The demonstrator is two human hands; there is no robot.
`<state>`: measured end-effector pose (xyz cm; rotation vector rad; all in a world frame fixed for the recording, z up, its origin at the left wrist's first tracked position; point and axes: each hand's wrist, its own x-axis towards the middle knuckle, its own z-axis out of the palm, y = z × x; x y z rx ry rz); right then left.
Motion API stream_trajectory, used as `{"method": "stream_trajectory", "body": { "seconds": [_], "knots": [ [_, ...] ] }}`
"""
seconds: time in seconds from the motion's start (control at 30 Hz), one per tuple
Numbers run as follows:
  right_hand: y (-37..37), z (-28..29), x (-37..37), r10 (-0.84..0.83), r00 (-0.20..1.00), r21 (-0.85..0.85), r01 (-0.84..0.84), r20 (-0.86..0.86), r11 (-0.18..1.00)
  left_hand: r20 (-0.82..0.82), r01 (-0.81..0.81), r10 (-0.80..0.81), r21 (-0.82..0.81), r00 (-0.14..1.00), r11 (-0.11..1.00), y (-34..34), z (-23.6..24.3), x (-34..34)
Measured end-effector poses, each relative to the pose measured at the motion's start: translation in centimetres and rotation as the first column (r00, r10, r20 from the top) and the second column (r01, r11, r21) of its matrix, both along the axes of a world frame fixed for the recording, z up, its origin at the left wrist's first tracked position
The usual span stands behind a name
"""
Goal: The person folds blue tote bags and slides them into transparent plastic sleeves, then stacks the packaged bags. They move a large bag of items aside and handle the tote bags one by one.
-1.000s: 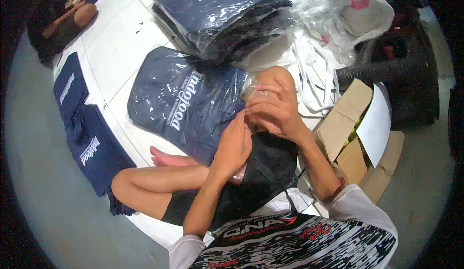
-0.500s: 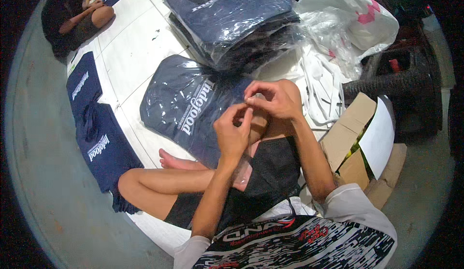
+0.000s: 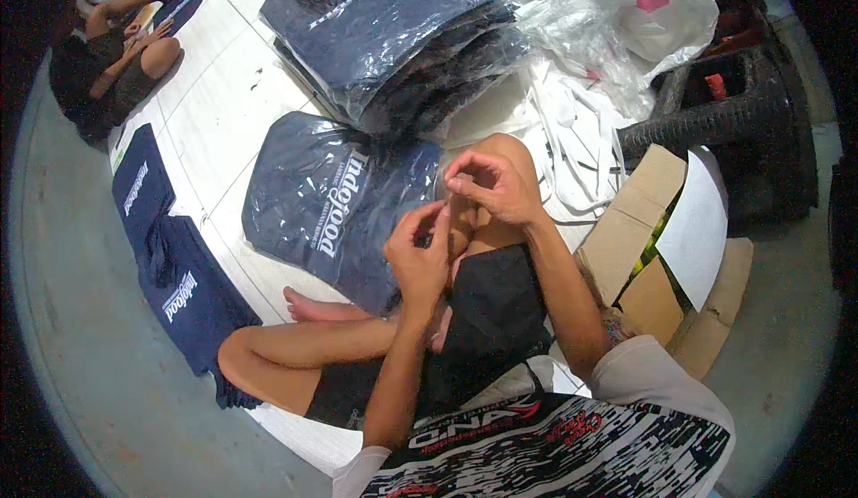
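Observation:
A folded navy cloth item with white print lies in a clear plastic bag (image 3: 290,198) on the floor before my crossed legs. Over its near right end, above my knee, my two hands work close together. My left hand (image 3: 417,252) is closed, thumb against fingertips, at the bag's thin film. Slightly farther and to the right, my right hand (image 3: 493,185) pinches too, thumb to forefinger. The film between the fingertips is see-through and hard to make out.
A stack of bagged navy cloth items (image 3: 384,33) stands beyond. White plastic sacks (image 3: 617,15) and white straps (image 3: 572,140) lie right of it, near an opened cardboard box (image 3: 635,221). Unbagged navy cloth (image 3: 192,288) lies left. Another person (image 3: 116,69) sits far left.
My hands have moved slightly apart, the left a little lower, both still pinching. The view has shifted somewhat, so the stack and bagged item sit farther left.

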<state>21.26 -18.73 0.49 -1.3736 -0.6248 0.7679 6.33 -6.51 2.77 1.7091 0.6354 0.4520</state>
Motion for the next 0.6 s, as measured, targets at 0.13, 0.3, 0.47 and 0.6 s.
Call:
{"method": "stream_trajectory", "body": {
  "seconds": [0.13,0.3,0.47,0.6],
  "knots": [
    [0.6,0.2,-0.3,-0.065,0.982,-0.013,0.069,0.176,0.998,0.036,-0.007,0.005,0.044,0.999,0.999,0.2,0.2,0.3],
    [5.0,2.2,-0.2,-0.082,0.738,0.035,0.079,0.670,0.996,0.031,-0.093,0.095,0.617,0.995,0.781,2.7,1.5,-0.2],
    [9.3,2.3,-0.3,0.076,0.538,-0.125,0.056,0.840,0.991,-0.032,-0.168,0.188,0.320,0.982,0.932,3.6,0.4,0.2],
    [9.7,0.6,0.7,0.238,0.746,-0.300,-0.054,0.622,0.953,-0.093,-0.190,0.188,-0.013,0.978,0.982,4.5,-3.2,0.1]
  ]
}}
